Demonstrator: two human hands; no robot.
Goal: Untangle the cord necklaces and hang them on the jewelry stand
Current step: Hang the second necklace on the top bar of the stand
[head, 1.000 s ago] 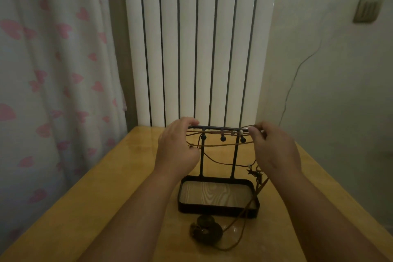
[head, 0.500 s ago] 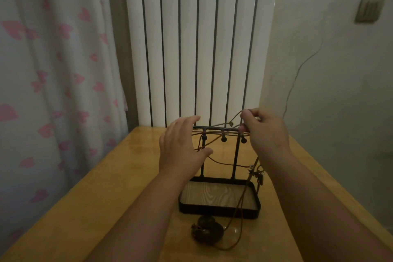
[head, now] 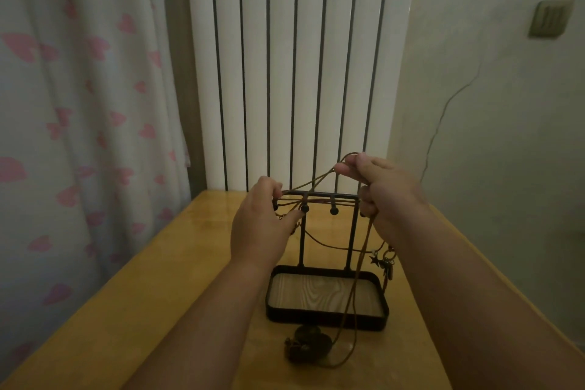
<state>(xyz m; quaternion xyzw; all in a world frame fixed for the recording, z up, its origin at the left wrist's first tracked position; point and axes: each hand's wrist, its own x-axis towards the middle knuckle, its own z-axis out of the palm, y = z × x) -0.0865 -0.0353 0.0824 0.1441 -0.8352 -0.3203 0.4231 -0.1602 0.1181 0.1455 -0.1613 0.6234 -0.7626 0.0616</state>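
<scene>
A black wire jewelry stand (head: pixel 327 318) with a wood-bottomed tray stands on the yellow table (head: pixel 158 294). Its top bar (head: pixel 319 198) has ball-tipped hooks and brown cords lie along it. My right hand (head: pixel 384 196) pinches a brown cord necklace (head: pixel 353 298) above the bar's right end; the cord runs down over the tray to a dark round pendant (head: pixel 311 347) on the table. My left hand (head: pixel 261 225) grips cords at the bar's left end. A second cord (head: pixel 329 244) sags between the posts, with small charms (head: pixel 386 260) hanging at the right.
A white panel radiator (head: pixel 300 73) stands behind the table. A curtain with pink hearts (head: pixel 79 120) hangs at the left. The wall at the right carries a switch plate (head: pixel 550 17) and a thin wire (head: pixel 443 114).
My right hand has risen above the bar, pulling a loop of brown cord up with it. My left hand has closed back onto the cords at the bar's left end.
</scene>
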